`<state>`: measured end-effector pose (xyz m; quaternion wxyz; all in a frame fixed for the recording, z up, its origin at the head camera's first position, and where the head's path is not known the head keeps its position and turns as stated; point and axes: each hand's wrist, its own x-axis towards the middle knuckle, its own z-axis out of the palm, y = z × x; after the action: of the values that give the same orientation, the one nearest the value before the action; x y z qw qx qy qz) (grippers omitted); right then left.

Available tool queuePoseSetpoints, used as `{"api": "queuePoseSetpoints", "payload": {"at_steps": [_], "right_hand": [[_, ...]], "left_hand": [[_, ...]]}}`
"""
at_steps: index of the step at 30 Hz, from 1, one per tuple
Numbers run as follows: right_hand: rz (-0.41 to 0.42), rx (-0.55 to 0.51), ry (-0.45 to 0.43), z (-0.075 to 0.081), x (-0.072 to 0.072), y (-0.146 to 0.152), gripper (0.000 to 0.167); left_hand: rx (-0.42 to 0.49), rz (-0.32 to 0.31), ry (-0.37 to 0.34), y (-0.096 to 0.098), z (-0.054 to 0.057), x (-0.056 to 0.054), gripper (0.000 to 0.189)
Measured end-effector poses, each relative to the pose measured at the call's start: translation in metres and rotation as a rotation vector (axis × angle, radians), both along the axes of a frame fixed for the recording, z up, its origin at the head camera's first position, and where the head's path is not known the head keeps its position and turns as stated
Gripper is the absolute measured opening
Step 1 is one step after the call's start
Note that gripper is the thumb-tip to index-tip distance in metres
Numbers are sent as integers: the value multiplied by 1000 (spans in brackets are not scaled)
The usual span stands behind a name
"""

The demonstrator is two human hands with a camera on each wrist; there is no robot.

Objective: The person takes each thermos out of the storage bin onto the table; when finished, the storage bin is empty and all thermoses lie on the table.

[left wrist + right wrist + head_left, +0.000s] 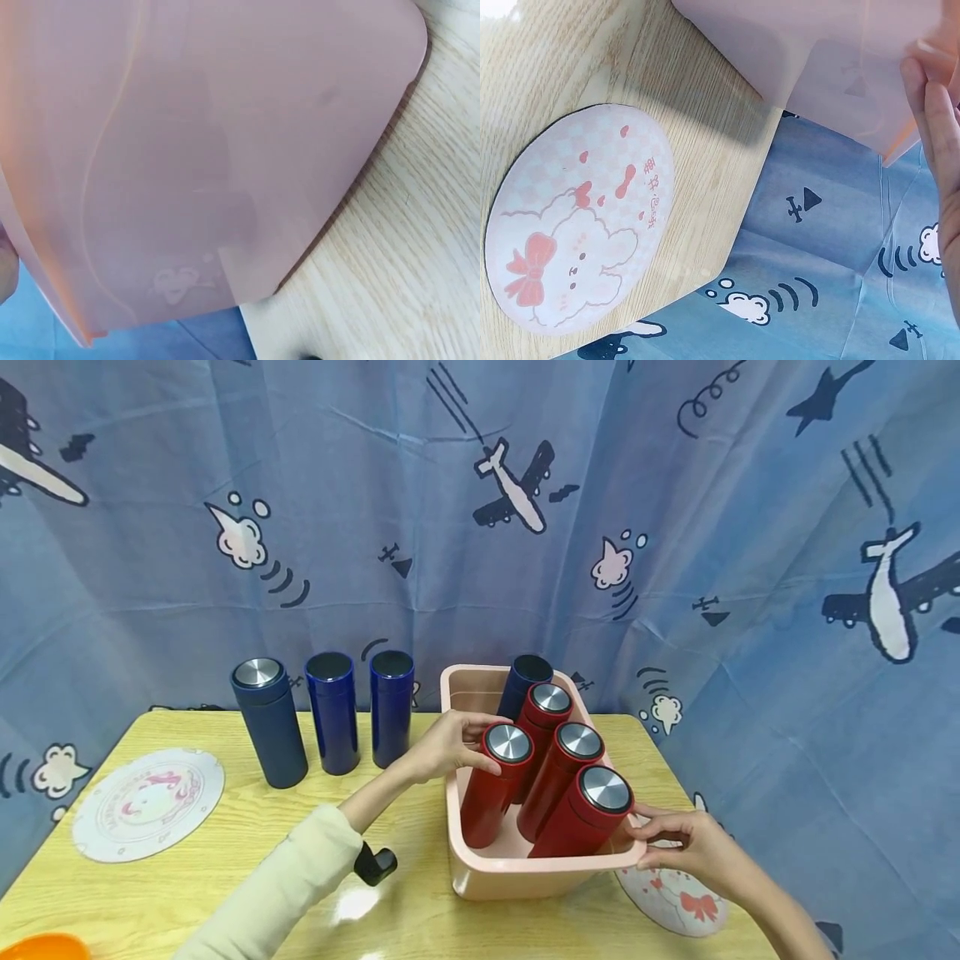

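Note:
A pink plastic bin (517, 865) stands on the wooden table, with several red thermos bottles upright or leaning inside and one dark blue thermos (517, 687) at its far end. My left hand (450, 745) reaches over the bin's left rim, thumb and fingers around the top of the front-left red thermos (483, 802). At the near right corner my right hand (686, 843) pinches the rim between thumb and fingers. The left wrist view is filled by the bin's outer wall (172, 150). In the right wrist view, my right fingers (937, 112) lie against the bin's edge.
Left of the bin stand a dark blue thermos (273, 731) and two shiny blue ones (333, 727). A round white mat (150, 806) lies at the left; another mat (577, 225) with a bear lies right of the bin. An orange object (45, 948) shows at the near left.

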<state>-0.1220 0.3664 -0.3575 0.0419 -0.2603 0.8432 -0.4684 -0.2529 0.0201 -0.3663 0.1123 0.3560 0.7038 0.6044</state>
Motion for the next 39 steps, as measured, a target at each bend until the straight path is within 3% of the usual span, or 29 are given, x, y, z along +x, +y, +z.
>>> {"api": "queuePoseSetpoints", "payload": {"at_steps": [5,11,18,28,39], "right_hand": [[9,9,-1,0,-1,0,27],[2,16,-18,0,1,0,28],[18,-1,30,-2,2,1,29],[1,17,-21,2,3,-1,29],[-10,27,-34,3,3,0,31]], "left_hand": [[26,-28,-26,-1,0,1,61],[-21,-38,-112,-4,3,6,63],[-16,-39,-181,-7,6,9,66],[78,37,-173,-12,14,8,66],[100,67,-142,-20,42,14,63]]}}
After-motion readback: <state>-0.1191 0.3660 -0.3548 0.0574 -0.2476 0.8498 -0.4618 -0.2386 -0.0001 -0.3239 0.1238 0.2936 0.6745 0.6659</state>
